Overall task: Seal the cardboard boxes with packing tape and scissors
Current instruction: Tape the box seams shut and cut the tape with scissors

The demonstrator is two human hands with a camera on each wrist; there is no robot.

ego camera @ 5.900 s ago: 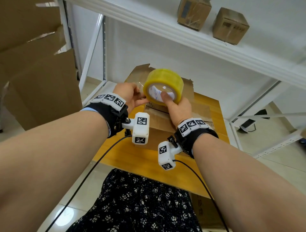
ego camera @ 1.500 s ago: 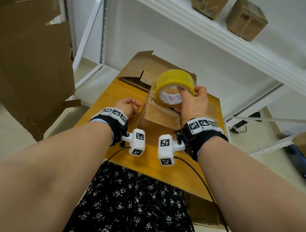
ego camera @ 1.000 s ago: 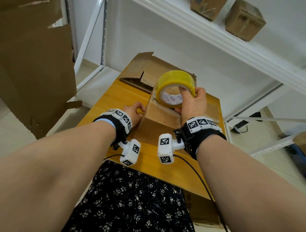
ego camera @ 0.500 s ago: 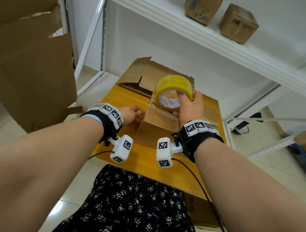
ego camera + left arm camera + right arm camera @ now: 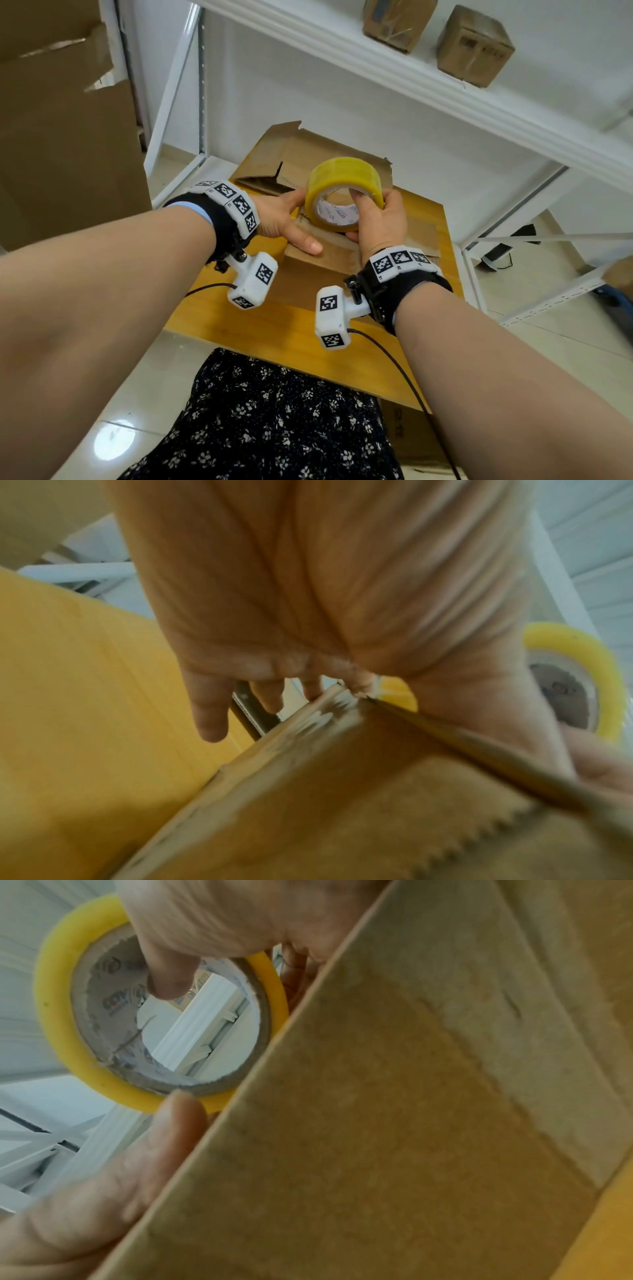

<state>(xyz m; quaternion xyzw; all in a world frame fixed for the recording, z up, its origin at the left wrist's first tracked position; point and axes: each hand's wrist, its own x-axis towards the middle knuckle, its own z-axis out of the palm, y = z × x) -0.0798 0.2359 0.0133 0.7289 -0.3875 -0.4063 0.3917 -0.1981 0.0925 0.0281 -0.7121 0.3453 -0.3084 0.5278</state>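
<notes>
A yellow roll of packing tape stands on edge on top of a small cardboard box on the wooden table. My right hand grips the roll, with the index finger inside the core and the thumb under the rim. My left hand rests at the box's left top edge beside the roll. Its thumb lies flat on the lid and its fingers hang straight past the edge. No scissors are in view.
A flattened, torn cardboard box lies at the back of the table. Large cardboard sheets stand at the left. Two small boxes sit on the white shelf above. Another box sits under the table.
My left hand has risen from beside the box's left side onto its top edge, next to the roll. The right hand still holds the roll on the box.
</notes>
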